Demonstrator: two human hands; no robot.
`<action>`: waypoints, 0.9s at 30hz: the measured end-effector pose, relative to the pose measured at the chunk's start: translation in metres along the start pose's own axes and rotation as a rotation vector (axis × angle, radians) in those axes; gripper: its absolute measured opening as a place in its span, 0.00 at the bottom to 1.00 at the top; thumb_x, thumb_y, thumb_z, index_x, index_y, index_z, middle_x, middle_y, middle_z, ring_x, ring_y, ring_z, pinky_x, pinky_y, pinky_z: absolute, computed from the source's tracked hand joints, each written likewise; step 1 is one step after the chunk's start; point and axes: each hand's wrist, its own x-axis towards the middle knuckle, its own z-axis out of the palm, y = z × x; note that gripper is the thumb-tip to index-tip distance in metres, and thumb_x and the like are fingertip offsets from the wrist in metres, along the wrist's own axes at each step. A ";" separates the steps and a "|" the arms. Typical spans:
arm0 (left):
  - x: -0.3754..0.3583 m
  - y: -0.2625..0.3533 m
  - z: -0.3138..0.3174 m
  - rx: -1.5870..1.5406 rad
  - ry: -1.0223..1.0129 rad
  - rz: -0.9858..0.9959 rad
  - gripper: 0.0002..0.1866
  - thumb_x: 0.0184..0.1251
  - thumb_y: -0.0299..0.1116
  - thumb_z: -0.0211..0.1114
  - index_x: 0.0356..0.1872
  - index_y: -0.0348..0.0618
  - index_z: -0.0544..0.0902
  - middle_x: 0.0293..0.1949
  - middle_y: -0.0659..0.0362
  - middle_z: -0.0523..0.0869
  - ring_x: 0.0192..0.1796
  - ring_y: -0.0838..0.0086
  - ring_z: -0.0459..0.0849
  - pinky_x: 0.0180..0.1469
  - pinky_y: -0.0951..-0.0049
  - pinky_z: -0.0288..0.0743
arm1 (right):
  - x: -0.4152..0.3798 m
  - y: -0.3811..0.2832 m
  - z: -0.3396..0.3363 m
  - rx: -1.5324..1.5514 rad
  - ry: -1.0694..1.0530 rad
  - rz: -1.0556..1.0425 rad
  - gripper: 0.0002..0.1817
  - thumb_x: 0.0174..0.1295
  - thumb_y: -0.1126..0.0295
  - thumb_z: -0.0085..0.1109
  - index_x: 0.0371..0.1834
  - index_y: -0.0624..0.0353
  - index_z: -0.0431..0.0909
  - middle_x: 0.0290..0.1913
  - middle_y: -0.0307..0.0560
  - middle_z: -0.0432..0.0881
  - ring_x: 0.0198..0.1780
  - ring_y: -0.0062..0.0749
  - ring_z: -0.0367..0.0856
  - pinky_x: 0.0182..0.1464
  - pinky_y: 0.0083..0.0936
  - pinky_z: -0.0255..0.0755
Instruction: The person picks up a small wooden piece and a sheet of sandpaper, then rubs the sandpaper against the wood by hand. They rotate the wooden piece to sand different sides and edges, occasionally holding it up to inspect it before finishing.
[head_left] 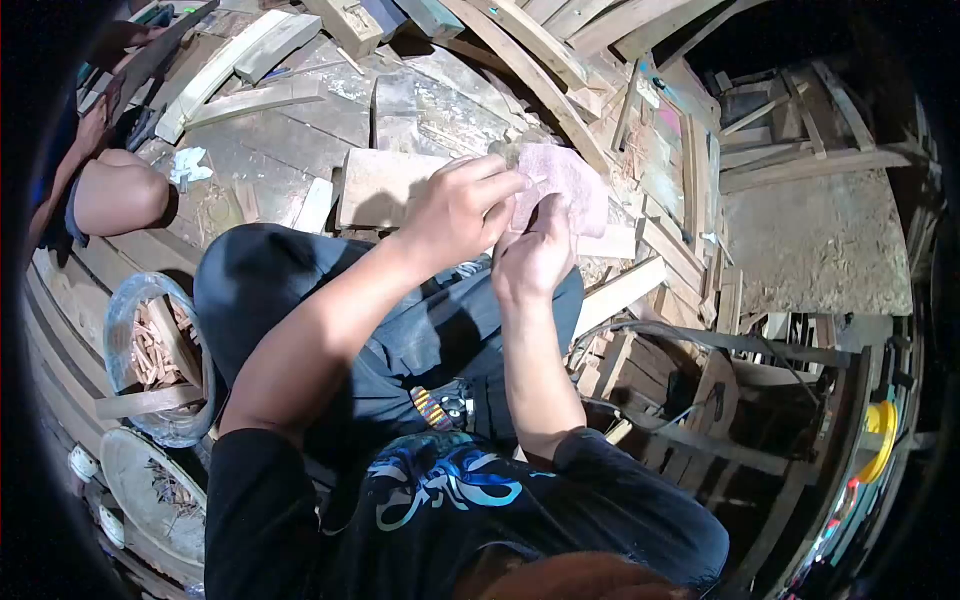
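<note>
Left hand (462, 208) fingers curled, pinching the pink sheet (572, 188) at its left edge; right hand (535, 262) thumb clamps it, other fingers mostly hidden. Sheet's just right of the wooden block (385, 185). Uneven pull could tear it; loose pinch, slip.

Sheet (578, 182) right of wooden block (385, 185), scraps (150, 350) in left bucket (178, 431)

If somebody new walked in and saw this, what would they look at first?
Probably the pink sheet, up in the middle, where the left hand and right hand meet. Next might come the shiny blue print on the dark shirt at the bottom, then the yellow round thing at the far right.
</note>
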 end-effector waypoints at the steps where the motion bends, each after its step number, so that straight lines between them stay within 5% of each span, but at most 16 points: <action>1: -0.001 0.000 -0.001 -0.001 -0.007 -0.002 0.09 0.54 0.22 0.63 0.38 0.38 0.84 0.26 0.51 0.78 0.32 0.55 0.80 0.36 0.60 0.75 | 0.001 0.000 -0.001 -0.043 0.019 0.001 0.22 0.79 0.62 0.37 0.67 0.65 0.66 0.64 0.53 0.74 0.65 0.41 0.73 0.68 0.40 0.66; 4: -0.013 0.006 0.001 -0.039 -0.166 0.053 0.09 0.55 0.24 0.64 0.38 0.39 0.84 0.29 0.51 0.78 0.33 0.56 0.80 0.38 0.61 0.74 | 0.014 -0.008 -0.012 -0.139 0.027 0.032 0.23 0.79 0.60 0.35 0.66 0.66 0.66 0.62 0.54 0.75 0.64 0.41 0.74 0.67 0.40 0.68; 11: 0.000 -0.004 -0.003 0.069 0.002 -0.031 0.10 0.56 0.27 0.64 0.40 0.43 0.83 0.30 0.54 0.80 0.36 0.56 0.84 0.39 0.60 0.78 | -0.002 0.000 -0.005 -0.013 -0.032 0.030 0.22 0.78 0.63 0.38 0.66 0.65 0.67 0.63 0.53 0.76 0.65 0.42 0.74 0.69 0.40 0.67; 15: -0.012 0.004 0.002 0.004 -0.161 0.075 0.09 0.56 0.24 0.64 0.38 0.40 0.83 0.29 0.51 0.79 0.35 0.54 0.82 0.37 0.59 0.75 | 0.020 -0.005 -0.020 -0.036 -0.018 0.001 0.22 0.78 0.63 0.38 0.67 0.65 0.66 0.65 0.53 0.74 0.67 0.41 0.72 0.70 0.40 0.65; 17: -0.006 0.004 0.000 0.023 -0.186 -0.040 0.10 0.58 0.24 0.63 0.42 0.40 0.84 0.30 0.51 0.82 0.35 0.53 0.82 0.37 0.60 0.76 | 0.023 -0.010 -0.019 0.014 0.025 -0.035 0.22 0.78 0.63 0.37 0.67 0.66 0.65 0.65 0.53 0.74 0.68 0.41 0.72 0.71 0.40 0.64; 19: -0.005 -0.011 0.009 -0.077 0.040 -0.141 0.08 0.62 0.25 0.62 0.41 0.38 0.84 0.30 0.52 0.84 0.29 0.60 0.82 0.34 0.63 0.75 | 0.021 -0.020 -0.010 0.018 0.047 -0.120 0.21 0.78 0.65 0.40 0.66 0.68 0.65 0.64 0.54 0.74 0.67 0.43 0.72 0.70 0.43 0.66; 20: 0.001 -0.003 -0.003 -0.173 -0.097 -0.398 0.09 0.67 0.25 0.60 0.45 0.38 0.83 0.29 0.56 0.86 0.24 0.74 0.77 0.30 0.72 0.72 | 0.023 -0.022 -0.013 0.016 0.041 -0.137 0.21 0.78 0.65 0.39 0.67 0.68 0.65 0.65 0.54 0.73 0.67 0.43 0.72 0.70 0.44 0.66; 23: 0.004 -0.003 -0.005 -0.609 -0.116 -0.679 0.11 0.71 0.24 0.57 0.51 0.39 0.79 0.28 0.60 0.85 0.25 0.85 0.72 0.29 0.81 0.68 | 0.016 -0.024 -0.009 -0.002 0.036 -0.129 0.22 0.78 0.65 0.39 0.68 0.68 0.64 0.67 0.55 0.72 0.68 0.43 0.71 0.70 0.44 0.66; 27: 0.004 -0.001 -0.003 -0.761 -0.084 -0.628 0.10 0.69 0.22 0.56 0.49 0.38 0.77 0.28 0.62 0.84 0.28 0.87 0.75 0.30 0.81 0.68 | 0.012 -0.014 -0.006 0.051 0.023 -0.122 0.22 0.77 0.66 0.42 0.68 0.67 0.63 0.65 0.54 0.72 0.68 0.42 0.71 0.70 0.41 0.67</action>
